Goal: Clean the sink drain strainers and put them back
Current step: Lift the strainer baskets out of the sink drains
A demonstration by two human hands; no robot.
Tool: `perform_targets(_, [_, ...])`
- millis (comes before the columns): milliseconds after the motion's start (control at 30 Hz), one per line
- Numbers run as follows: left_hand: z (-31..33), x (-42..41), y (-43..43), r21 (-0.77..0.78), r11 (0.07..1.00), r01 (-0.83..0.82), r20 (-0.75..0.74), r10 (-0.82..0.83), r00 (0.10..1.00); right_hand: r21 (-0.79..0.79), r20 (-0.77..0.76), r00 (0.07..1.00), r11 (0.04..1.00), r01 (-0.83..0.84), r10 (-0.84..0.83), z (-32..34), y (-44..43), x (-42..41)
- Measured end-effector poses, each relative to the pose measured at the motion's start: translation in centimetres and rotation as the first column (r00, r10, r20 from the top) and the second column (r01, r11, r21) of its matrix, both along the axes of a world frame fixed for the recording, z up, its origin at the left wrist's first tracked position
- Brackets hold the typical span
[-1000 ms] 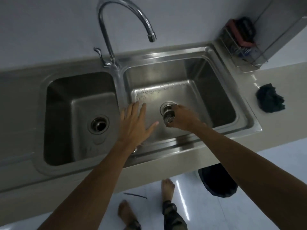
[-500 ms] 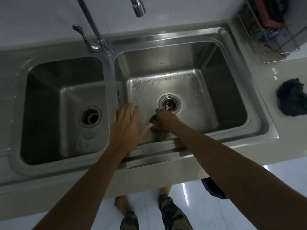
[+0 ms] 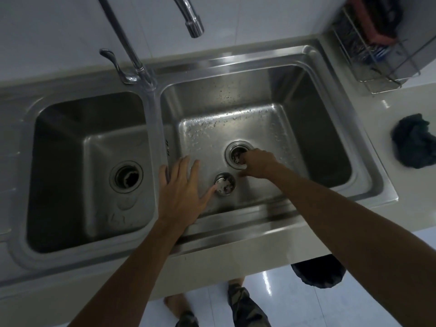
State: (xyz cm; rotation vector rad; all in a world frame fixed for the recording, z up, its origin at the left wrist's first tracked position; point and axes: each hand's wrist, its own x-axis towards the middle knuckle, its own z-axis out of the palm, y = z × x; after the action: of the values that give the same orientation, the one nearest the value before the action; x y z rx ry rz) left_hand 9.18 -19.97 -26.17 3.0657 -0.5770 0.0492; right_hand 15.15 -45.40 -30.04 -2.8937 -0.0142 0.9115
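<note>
A round metal strainer (image 3: 225, 184) with dark debris in it lies on the floor of the right basin (image 3: 259, 95), just in front of that basin's drain (image 3: 236, 151). My right hand (image 3: 258, 162) is at the drain's near right edge, fingers bunched and dipping into the opening, where dark bits show. Their tips are hidden. My left hand (image 3: 180, 187) hovers flat with fingers spread over the divider and the basin's left side, thumb tip beside the strainer. The left basin's drain (image 3: 126, 177) holds dark debris.
The faucet spout (image 3: 193, 23) hangs over the back of the right basin, its lever (image 3: 113, 62) behind the divider. A wire rack (image 3: 372, 55) stands at the back right. A dark cloth (image 3: 412, 141) lies on the right counter. A dark bin (image 3: 318, 272) sits on the floor below.
My right hand set the strainer down on the basin floor, let go of it and moved back to the drain. My left hand stayed spread nearby.
</note>
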Motion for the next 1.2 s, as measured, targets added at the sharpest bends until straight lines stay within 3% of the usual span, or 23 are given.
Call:
perform_targets(133, [-0.3, 0.8, -0.9, 0.026, 0.999, -0.022, -0.004, 0.022, 1.000, -0.118, -0.034, 0.999, 0.993, -0.006, 0.002, -1.7, -1.4, 0.2])
perform_targets(500, [-0.5, 0.9, -1.1, 0.009, 0.999, -0.035, 0.033, 0.035, 0.999, -0.066, -0.055, 0.996, 0.995, 0.071, -0.075, -5.2, -0.9, 0.9])
perform_targets(667, [-0.3, 0.9, -1.1, -0.007, 0.999, -0.042, 0.033, 0.042, 0.999, -0.142, 0.199, 0.980, 0.990, 0.022, 0.006, -4.9, -0.6, 1.1])
perform_targets(733, [-0.3, 0.9, -1.1, -0.011, 0.999, -0.038, 0.034, 0.038, 0.999, -0.101, 0.235, 0.971, 0.995, -0.011, 0.035, -4.7, -0.7, 1.4])
perform_targets(900, [-0.2, 0.8, -0.9, -0.014, 0.999, -0.036, 0.016, 0.037, 0.999, 0.051, 0.175, 0.985, 0.998, -0.025, 0.016, -2.8, -1.2, 1.7])
perform_targets(1067, [-0.4, 1.0, -0.9, -0.016, 0.999, -0.041, 0.023, 0.041, 0.999, -0.002, 0.205, 0.975, 0.997, -0.083, 0.082, -1.7, -2.2, -0.2])
perform_targets(1200, [-0.7, 1.0, -0.9, -0.016, 0.999, -0.031, 0.030, 0.032, 0.999, 0.005, 0.144, 0.987, 0.997, -0.078, 0.076, -1.7, -2.1, -2.1])
